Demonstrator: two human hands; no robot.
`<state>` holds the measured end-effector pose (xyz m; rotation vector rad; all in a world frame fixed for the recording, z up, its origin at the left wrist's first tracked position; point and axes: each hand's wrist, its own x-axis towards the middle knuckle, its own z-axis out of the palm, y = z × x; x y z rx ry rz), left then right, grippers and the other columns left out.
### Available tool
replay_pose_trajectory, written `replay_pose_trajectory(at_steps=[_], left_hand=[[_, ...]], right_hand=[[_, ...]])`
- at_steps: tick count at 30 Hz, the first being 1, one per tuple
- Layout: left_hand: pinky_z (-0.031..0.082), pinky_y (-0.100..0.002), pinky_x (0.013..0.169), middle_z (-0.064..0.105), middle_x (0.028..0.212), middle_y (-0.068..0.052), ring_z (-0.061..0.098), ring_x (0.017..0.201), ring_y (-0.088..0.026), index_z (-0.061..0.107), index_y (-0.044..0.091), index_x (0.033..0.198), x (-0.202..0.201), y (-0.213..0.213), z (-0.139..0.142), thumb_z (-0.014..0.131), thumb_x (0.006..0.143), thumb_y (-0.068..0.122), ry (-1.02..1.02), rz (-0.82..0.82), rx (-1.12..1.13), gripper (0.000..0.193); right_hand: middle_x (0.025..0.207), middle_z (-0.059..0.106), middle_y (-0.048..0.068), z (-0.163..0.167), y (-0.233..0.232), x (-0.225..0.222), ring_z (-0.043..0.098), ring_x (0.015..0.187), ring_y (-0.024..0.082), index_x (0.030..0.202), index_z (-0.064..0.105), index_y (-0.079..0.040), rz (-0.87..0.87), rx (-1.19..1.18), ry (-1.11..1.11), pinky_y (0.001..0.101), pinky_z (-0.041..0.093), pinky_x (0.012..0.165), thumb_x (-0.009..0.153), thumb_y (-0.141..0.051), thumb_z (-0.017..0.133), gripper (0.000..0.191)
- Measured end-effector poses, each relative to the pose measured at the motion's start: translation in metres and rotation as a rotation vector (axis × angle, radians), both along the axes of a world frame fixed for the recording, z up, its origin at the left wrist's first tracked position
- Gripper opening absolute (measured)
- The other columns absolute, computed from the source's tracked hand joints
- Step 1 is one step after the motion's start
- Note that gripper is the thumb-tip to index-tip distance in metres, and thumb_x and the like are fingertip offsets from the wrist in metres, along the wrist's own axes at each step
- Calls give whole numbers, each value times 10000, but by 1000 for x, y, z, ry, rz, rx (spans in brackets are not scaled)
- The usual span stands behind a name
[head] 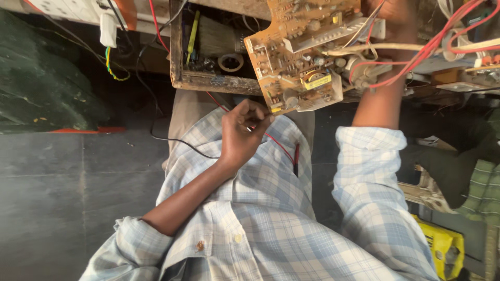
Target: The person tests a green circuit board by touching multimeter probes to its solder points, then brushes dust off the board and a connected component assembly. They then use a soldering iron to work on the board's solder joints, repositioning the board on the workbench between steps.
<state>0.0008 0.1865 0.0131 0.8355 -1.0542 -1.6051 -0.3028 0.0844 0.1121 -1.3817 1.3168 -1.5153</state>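
Tan circuit board [299, 54] tilted over wooden tray [208, 80], at chest height; right hand [388, 21] grips far edge among red wires [416, 57]; left hand [242, 132], fingers curled, pinches near lower corner; likely light, stiff, brittle, best held by bare edges, off components and solder

Circuit board [297, 57] right of open drawer [208, 80]; tape roll [230, 62] in drawer; wires [432, 47] right of board.

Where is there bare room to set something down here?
The grey floor left of the left hand and below the dark green bundle is bare. The wooden tray, circuit board and wires around the right hand are crowded.
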Motion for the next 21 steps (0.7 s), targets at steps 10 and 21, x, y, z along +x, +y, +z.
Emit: replay_pose_trajectory(at_steps=[10, 21], left_hand=[[586, -305, 674, 691, 846, -89, 728, 759, -177, 600, 43, 903, 12, -12, 27, 788, 890, 44, -349, 15, -275, 188], [558, -472, 668, 655, 1029, -194, 666, 926, -394, 685, 18, 882, 65, -149, 69, 703, 583, -74, -1361, 30, -908, 313]], right_hand=[[1288, 702, 127, 15, 49, -30, 700, 1158, 197, 1352, 611, 33, 66, 12, -38, 313, 585, 1031, 1059, -145, 716, 358], [1193, 711, 213, 27, 153, -36, 724, 1067, 264, 1292, 639, 70, -79, -90, 146, 373, 611, 988, 1155, -178, 705, 291]])
